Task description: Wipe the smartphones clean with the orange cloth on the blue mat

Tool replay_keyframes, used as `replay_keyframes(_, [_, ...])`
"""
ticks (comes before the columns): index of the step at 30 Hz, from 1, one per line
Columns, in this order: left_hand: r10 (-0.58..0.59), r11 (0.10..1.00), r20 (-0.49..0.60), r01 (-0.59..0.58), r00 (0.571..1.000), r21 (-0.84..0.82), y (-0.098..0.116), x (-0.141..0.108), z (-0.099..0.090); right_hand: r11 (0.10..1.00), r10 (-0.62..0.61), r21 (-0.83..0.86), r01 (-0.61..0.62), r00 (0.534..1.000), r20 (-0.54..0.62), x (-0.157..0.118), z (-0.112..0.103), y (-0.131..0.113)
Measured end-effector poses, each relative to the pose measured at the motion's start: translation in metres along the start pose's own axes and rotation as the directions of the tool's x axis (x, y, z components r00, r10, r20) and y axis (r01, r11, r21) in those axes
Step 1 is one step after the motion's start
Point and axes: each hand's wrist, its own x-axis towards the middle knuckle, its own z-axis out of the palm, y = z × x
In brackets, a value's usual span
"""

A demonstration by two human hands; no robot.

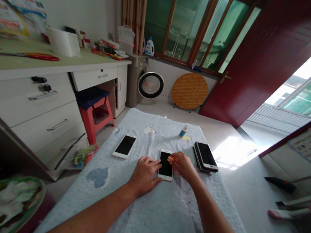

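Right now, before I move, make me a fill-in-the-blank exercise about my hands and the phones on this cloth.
1. Your right hand holds something crumpled, coloured ____, at the middle phone.
2. The stack lies to the ____ of that phone.
3. The lone phone lies to the ____ of the middle one.
4. Beyond the middle phone, a small ____ stands upright on the cloth.

Missing words: orange; right; left; bottle.

Both forearms reach forward — left hand [145,174] flattened, right hand [183,166] pinching.
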Motion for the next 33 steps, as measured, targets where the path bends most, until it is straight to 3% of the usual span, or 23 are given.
replay_keyframes(7, [0.000, 1.000, -0.008, 0.000, 1.000, -0.003, 0.001, 0.000, 0.000, 0.985, 0.080, -0.145, -0.094, 0.992, -0.101, 0.042, 0.009, 0.005])
replay_keyframes(19, [-0.004, 1.000, 0.017, 0.004, 1.000, 0.016, 0.003, 0.000, -0.004, 0.986, -0.146, -0.095, 0.140, 0.987, -0.066, 0.045, 0.029, -0.018])
replay_keyframes(28, [-0.079, 0.997, -0.091, 0.079, 0.993, 0.001, -0.003, -0.002, 0.008, 0.972, -0.233, 0.013, 0.233, 0.967, 0.100, 0.014, 0.013, -0.037])
replay_keyframes(33, [-0.059, 0.998, -0.049, 0.058, 0.997, -0.018, -0.003, -0.002, 0.007, 0.963, -0.266, 0.091, 0.254, 0.949, 0.169, -0.012, 0.008, -0.045])
